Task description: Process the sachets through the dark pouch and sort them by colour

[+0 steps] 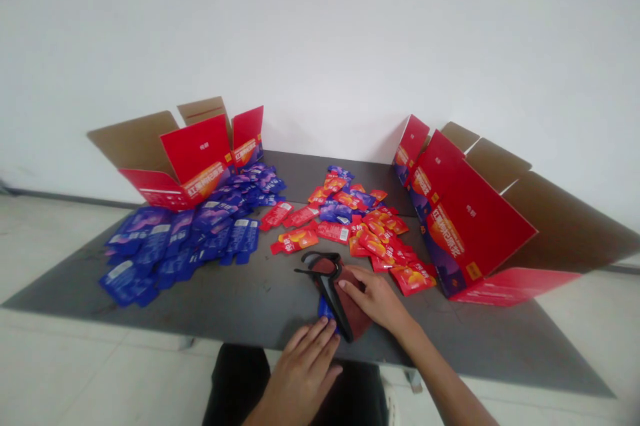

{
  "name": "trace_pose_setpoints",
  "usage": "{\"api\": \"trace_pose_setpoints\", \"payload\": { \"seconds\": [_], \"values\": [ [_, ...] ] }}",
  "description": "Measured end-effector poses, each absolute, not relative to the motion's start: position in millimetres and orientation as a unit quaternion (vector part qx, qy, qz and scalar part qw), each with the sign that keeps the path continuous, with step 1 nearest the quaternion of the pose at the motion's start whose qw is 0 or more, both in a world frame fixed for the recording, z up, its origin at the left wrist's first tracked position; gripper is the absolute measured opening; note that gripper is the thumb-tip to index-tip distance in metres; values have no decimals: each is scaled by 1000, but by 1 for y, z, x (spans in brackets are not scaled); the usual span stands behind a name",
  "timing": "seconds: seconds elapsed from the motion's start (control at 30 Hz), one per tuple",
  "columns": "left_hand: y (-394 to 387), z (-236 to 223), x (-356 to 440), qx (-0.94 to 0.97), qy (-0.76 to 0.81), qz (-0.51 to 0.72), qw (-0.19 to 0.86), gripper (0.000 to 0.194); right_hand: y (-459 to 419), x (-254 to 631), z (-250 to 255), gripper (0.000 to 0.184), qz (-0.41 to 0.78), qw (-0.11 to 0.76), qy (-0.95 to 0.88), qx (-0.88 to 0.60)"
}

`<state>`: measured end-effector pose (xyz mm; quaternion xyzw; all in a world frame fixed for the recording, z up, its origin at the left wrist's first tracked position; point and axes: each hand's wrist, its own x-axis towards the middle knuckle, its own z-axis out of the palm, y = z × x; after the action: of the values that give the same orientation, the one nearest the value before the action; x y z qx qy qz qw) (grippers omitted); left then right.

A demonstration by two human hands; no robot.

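A dark red pouch with a black zip edge [336, 287] lies open at the near middle of the grey table [240, 299]. My right hand [377, 298] rests flat on the pouch with its fingers stretched out. My left hand [305, 366] lies at the table's front edge, fingers extended, fingertips touching a blue sachet [326, 309] that sticks out from under the pouch. Behind the pouch lies a heap of red sachets [370, 229], with a heap of blue sachets [190, 239] to the left.
An opened red carton [195, 159] stands at the back left. A larger opened red carton [470, 219] lies on its side at the right. A white wall runs behind the table. The floor is pale tile.
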<state>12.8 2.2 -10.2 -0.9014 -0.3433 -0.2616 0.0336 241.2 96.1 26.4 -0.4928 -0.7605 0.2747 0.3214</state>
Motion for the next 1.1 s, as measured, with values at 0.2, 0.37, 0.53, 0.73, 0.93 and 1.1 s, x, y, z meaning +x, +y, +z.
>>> {"api": "trace_pose_setpoints", "payload": {
  "seconds": [0.2,0.37,0.53,0.73,0.93,1.1],
  "values": [
    [-4,-21,11,-897,-324,-298,32,31,94,244,32,32,302,368,-716,-511],
    [1,-34,13,-882,-330,-335,2,29,74,238,41,34,201,345,-796,-455],
    [3,-43,15,-878,-335,-341,-6,32,85,232,30,37,98,213,-894,-381],
    [6,-42,16,-872,-336,-355,-11,30,131,242,36,32,17,243,-866,-437],
    [3,-40,21,-859,-351,-371,-30,34,72,228,39,38,99,222,-897,-368],
    [4,-36,20,-859,-340,-381,-28,30,99,228,27,34,78,213,-885,-406]
  ]
}}
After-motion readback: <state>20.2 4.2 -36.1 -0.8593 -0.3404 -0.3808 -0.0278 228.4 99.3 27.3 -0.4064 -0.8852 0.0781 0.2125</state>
